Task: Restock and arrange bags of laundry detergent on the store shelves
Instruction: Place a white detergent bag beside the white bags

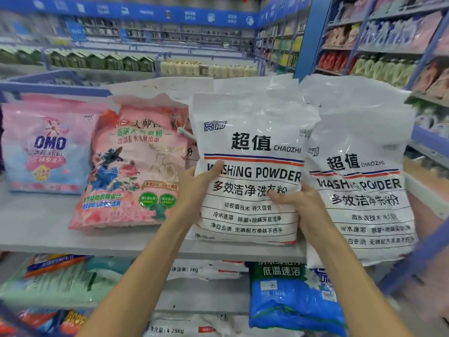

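From the head view, you've got the white washing powder bag (252, 166) upright at the front of the top shelf (36, 229), between the pink flowered bag (136, 166) and a second white bag (359, 186). Whether its bottom is actually resting on the shelf, I can't tell. Watch it here: let go too soon and it could topple forward off the edge, because that glossy plastic looks slippery and the powder inside will likely shift. Push it sideways and you may knock the pink bag, which is already leaning. The white bag on the right seems to hang over the edge too. Your left hand (199, 181) grips the bag's left side, thumb across the front. Your right hand (303, 205) clamps the lower right side, fingers curled onto the print. Both forearms reach up from below.
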A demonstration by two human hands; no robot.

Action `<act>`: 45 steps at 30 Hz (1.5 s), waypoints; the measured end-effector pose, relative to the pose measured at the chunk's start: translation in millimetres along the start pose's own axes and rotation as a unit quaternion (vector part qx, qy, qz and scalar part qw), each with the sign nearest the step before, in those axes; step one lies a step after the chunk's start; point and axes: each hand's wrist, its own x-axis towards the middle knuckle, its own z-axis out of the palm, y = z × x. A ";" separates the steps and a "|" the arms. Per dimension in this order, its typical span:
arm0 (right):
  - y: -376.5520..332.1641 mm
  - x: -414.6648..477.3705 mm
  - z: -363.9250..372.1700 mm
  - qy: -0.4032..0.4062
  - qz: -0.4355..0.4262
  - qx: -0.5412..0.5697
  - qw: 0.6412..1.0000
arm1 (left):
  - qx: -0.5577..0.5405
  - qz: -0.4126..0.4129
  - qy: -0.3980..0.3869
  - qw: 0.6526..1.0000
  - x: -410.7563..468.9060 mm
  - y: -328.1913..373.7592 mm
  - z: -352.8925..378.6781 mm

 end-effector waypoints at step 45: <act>61.1 -32.9 21.1 0.188 -0.157 -0.198 0.949 | 0.279 0.139 0.039 0.949 -65.2 -74.9 -1.4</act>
